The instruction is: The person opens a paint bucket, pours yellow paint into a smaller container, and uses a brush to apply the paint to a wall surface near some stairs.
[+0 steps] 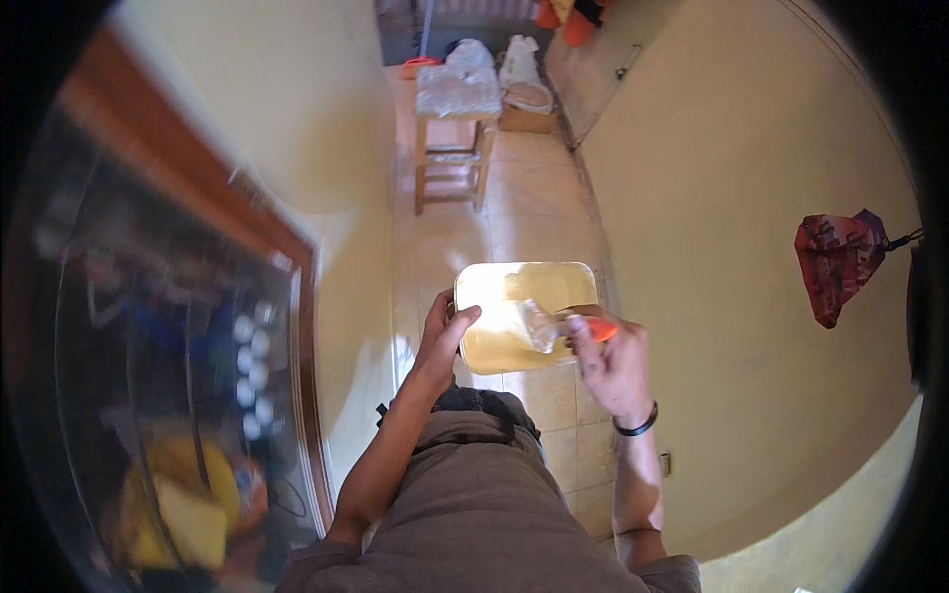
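Out in front of my body, my left hand (442, 341) grips the left side of a rectangular tub (484, 287), its thumb over the rim and its fingers mostly hidden behind the wall. Pale yellow covers the tub's inside and looks like paint. My right hand (621, 368) is closed round the orange handle of a paintbrush (539, 327). The brush's wide, pale head points left over the tub and is a little blurred. Whether its bristles touch the contents I cannot tell.
Pale yellow walls (712, 296) flank a narrow tiled floor (544, 227). A wooden stool (458, 97) with a plastic-covered seat stands ahead, near a cardboard box (527, 121) and bags. A brown-framed window (308, 395) is at left; a red bag (835, 262) hangs at right.
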A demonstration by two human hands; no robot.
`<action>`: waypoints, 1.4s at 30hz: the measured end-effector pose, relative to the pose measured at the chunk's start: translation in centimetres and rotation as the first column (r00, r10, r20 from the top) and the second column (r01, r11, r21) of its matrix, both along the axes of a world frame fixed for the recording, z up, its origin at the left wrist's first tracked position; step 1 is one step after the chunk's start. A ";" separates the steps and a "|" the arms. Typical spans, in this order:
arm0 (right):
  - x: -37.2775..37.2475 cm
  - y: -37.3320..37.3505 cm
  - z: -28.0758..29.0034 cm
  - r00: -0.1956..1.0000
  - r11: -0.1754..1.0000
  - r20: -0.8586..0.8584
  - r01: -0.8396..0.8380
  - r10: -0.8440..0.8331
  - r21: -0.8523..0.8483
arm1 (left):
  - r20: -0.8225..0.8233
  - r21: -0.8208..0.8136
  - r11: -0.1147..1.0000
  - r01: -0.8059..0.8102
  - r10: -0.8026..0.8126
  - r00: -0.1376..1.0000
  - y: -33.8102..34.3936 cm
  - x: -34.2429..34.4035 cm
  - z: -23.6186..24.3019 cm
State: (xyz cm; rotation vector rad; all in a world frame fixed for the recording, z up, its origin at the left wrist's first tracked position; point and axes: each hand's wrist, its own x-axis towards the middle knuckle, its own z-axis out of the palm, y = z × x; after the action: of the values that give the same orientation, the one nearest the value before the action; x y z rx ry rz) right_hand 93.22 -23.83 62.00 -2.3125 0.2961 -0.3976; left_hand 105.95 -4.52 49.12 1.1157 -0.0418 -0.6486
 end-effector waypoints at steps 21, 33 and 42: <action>19.3 -25.9 1.2 0.805 0.773 0.047 0.583 -0.591 -0.250 | -0.110 -0.136 0.767 0.627 -0.641 0.760 -37.7 26.4 -0.3; 28.0 -30.9 -0.4 0.561 0.485 0.288 0.823 -0.776 -0.295 | -0.110 -0.069 0.526 0.848 -0.849 0.517 -53.6 36.6 -3.9; 35.5 -36.4 -1.4 0.356 0.315 0.295 0.932 -0.887 -0.178 | -0.101 0.149 0.290 0.945 -0.947 0.306 -61.7 44.1 -0.4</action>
State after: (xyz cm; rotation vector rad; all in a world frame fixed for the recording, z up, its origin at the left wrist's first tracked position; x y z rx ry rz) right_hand 128.68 -60.26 60.64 -2.1376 1.6469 -1.2594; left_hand 150.08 -66.23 48.69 1.2028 -0.7468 -1.7904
